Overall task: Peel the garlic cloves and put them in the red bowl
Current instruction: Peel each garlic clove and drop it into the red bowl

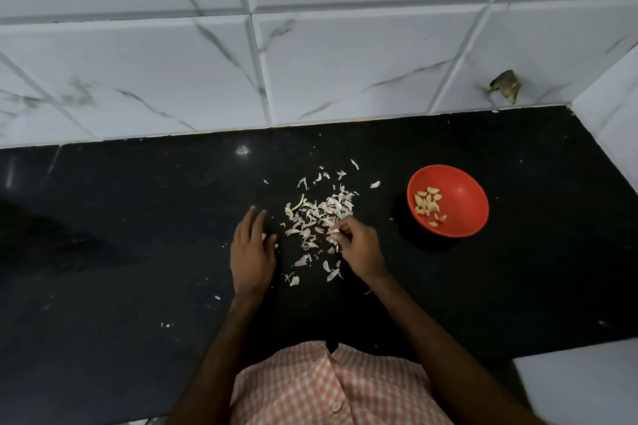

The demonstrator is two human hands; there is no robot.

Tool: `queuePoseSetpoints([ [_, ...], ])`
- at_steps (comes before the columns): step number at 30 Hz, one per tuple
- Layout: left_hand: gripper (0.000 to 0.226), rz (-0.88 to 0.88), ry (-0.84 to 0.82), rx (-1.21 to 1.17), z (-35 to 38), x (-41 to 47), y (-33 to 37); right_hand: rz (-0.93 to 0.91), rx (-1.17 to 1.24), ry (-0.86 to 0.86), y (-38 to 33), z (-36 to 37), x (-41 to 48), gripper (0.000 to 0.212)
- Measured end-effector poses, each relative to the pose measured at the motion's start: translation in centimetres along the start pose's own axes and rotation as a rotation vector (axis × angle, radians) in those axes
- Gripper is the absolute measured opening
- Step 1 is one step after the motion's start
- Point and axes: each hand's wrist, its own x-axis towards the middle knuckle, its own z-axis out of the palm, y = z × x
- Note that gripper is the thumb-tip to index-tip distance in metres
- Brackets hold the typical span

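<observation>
A pink-and-white checked shirt (328,386) fills the bottom edge of the view, and two bare forearms reach forward from it over the black bench (138,217). The left hand (253,252) lies palm-down on the bench just left of the litter, its fingers straight and slightly spread; its grip is slack and holds nothing. The right hand (359,245) sits at the near right edge of the litter with its fingers curled inward, its grip pinching a small pale piece (333,233) between thumb and fingertips. Whether that piece is a clove or only skin cannot be told.

Between and beyond the hands, papery garlic skins (317,214) lie scattered in a loose heap on the bench, with a few stray flakes further out.

To the right of the heap, apart from it, the red bowl (466,197) stands upright on the bench. The peeled garlic cloves (428,205) lie clustered in the left part of its hollow.

Behind the bench rises a wall of white marbled tiles (310,62), with a rough dark chipped spot (505,86) low on the right.
</observation>
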Motion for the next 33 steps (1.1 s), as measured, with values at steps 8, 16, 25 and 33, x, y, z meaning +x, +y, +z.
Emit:
queuePoseSetpoints([
  [8, 0.078, 0.131, -0.299, 0.247, 3.8, 0.2, -0.4, 0.089, 0.137, 0.168, -0.4, -1.2, 1.0, 0.017],
  [16, 0.044, 0.168, -0.155, -0.09, 4.2, 1.5, 2.1, 0.143, 0.093, 0.121, 0.6, -3.2, 3.7, 0.007],
  [25, 0.029, 0.035, -0.022, -0.295, 3.4, 3.6, 2.8, 0.013, -0.174, -0.22, 0.7, -0.9, 5.0, 0.022],
  [33, 0.021, 0.174, -0.323, -0.061, 3.3, 9.2, 3.8, 0.163, 0.032, 0.209, 1.4, -3.9, 8.9, 0.014],
])
